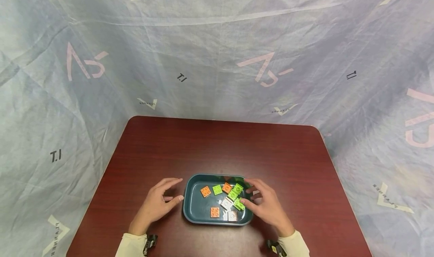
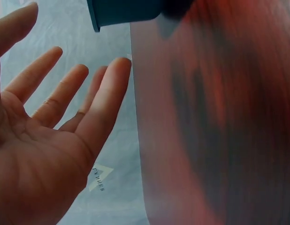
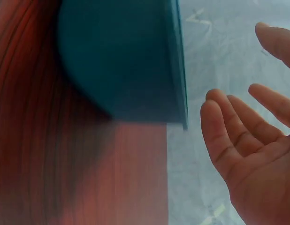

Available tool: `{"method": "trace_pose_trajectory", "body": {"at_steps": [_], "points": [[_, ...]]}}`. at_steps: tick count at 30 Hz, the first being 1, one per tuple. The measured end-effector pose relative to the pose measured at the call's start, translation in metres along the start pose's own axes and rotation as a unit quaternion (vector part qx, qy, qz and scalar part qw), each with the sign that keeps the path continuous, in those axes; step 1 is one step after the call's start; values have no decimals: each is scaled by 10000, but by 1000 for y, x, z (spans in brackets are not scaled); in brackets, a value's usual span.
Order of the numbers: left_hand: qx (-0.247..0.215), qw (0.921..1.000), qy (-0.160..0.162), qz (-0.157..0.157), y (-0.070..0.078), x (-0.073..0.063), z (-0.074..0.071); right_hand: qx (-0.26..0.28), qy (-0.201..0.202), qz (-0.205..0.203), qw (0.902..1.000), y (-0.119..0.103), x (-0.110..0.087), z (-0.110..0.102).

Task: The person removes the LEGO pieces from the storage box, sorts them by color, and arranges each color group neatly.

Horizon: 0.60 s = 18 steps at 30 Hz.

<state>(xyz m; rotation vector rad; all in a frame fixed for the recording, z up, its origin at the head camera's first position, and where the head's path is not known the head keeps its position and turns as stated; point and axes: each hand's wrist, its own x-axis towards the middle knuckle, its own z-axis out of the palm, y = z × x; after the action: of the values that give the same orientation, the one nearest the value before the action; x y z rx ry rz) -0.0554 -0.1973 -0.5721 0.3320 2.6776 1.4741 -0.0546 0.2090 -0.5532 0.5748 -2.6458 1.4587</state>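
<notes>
A dark teal tray point(image 1: 194, 208) sits near the front of the table, holding several small toy building bricks. Among them are orange bricks point(image 1: 205, 191), green bricks point(image 1: 217, 189) and white bricks point(image 1: 226, 203), mostly bunched toward the right side. My left hand point(image 1: 157, 202) is just left of the tray, fingers spread and relaxed; the left wrist view shows nothing in its palm. Over the tray's right end is my right hand point(image 1: 268, 206), its thumb tip near a green brick point(image 1: 239, 204). In the right wrist view its loosely bent fingers point(image 3: 220, 131) hold nothing beside the tray wall point(image 3: 121, 61).
The reddish-brown wooden table point(image 1: 217, 147) stretches away behind the tray, with rounded far corners. Grey printed fabric point(image 1: 210, 61) hangs along its back and sides. Both wrists wear dark straps point(image 1: 150, 242) below light sleeves.
</notes>
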Motion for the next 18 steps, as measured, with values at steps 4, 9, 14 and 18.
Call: {"method": "trace_pose_trajectory", "body": {"at_steps": [4,9,14,18], "points": [[-265,9996,-18,-103,-1,1,6,269,-191,112,9994,-6,6,10],[-509,9986,-34,-165,-4,1,16,257,-603,267,9975,-11,11,22],[-564,9983,-22,-145,-5,0,23,572,-952,315,9933,-13,16,33],[-560,9982,-55,-190,-3,0,24,534,-1029,161,9931,-13,20,41]]}}
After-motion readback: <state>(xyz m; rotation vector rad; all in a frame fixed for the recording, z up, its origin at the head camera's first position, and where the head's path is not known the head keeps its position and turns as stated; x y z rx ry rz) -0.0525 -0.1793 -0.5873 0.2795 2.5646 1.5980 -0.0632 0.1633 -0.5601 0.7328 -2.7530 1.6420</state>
